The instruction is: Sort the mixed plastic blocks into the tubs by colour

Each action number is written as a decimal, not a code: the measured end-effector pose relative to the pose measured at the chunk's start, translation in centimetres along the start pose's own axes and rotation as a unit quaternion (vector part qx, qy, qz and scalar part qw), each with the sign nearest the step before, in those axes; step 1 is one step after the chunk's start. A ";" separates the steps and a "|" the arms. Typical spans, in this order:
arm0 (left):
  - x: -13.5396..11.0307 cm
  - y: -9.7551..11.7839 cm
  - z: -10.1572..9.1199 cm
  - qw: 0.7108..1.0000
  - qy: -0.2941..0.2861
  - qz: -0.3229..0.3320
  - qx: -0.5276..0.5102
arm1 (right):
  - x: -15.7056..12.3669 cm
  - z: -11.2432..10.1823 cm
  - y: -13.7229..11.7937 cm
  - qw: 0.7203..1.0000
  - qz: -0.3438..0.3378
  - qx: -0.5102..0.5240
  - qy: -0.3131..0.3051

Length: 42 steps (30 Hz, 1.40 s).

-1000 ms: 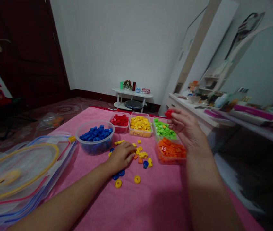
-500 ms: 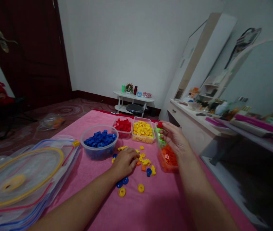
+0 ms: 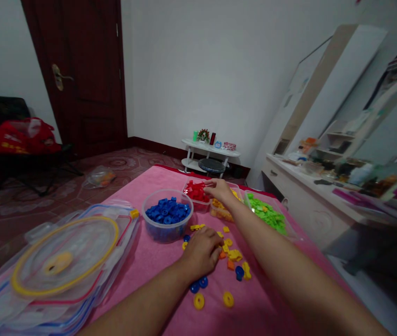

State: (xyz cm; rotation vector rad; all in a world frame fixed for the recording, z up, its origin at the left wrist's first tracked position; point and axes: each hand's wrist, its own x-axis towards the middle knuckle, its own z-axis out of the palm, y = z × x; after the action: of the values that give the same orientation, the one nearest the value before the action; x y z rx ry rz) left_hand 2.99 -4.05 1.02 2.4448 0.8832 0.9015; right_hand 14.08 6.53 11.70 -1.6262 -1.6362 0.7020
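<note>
My left hand lies palm down on the pink cloth, fingers slightly bent and apart at the edge of loose pieces. Near its fingertips are yellow bricks and an orange brick. Blue wheels and yellow wheels lie closer to me. My right hand reaches over the tub of red bricks, fingers apart; no piece stands out between them. Under its wrist is the tub of yellow bricks, partly covered. Green bricks show beyond my right forearm.
A round tub of blue bricks stands left of the red ones. Stacked clear lids cover the table's left side. A dressing table is at the right. Behind are a low white stand and a dark stool.
My right hand has moved left from the green and orange tub to the red tub; the red piece at its fingertips no longer shows apart. My left hand stays among the pieces. The view has shifted left.
</note>
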 end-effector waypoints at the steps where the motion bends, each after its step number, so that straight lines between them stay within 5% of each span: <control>1: 0.0 0.0 0.0 1.000 0.002 -0.001 0.000 | 0.6 0.2 0.0 1.000 -0.004 -0.007 0.003; 14: -0.1 0.1 0.4 1.000 0.021 -0.021 0.007 | 8.0 5.1 2.5 0.997 -0.028 -0.074 -0.019; 20: 0.0 -0.2 0.2 1.000 0.016 -0.017 0.005 | 7.4 4.5 2.8 0.998 -0.046 -0.047 -0.015; 23: 0.1 -0.2 0.0 1.000 0.005 -0.010 0.005 | 4.8 1.5 2.9 0.998 -0.059 -0.023 -0.010; 27: 0.2 -0.2 -0.1 1.000 -0.004 -0.003 0.005 | -0.4 -5.2 4.2 0.996 -0.085 -0.015 0.017; 33: 0.3 -0.4 0.1 1.000 -0.011 0.012 0.003 | -11.1 -14.0 8.8 0.984 -0.077 -0.138 0.087; 38: 0.3 -0.5 0.3 1.000 -0.011 0.012 0.006 | -19.1 -14.7 10.9 0.953 -0.118 -0.272 0.060; 42: 0.4 -0.5 0.4 1.000 -0.011 0.013 0.009 | -22.0 -13.6 11.3 0.922 -0.144 -0.358 -0.019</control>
State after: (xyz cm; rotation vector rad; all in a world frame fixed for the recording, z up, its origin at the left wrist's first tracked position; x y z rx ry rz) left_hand 3.25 -3.46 0.60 2.4824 0.8567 0.8786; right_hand 30.67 -16.05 8.49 -1.7782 -2.2635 -0.0458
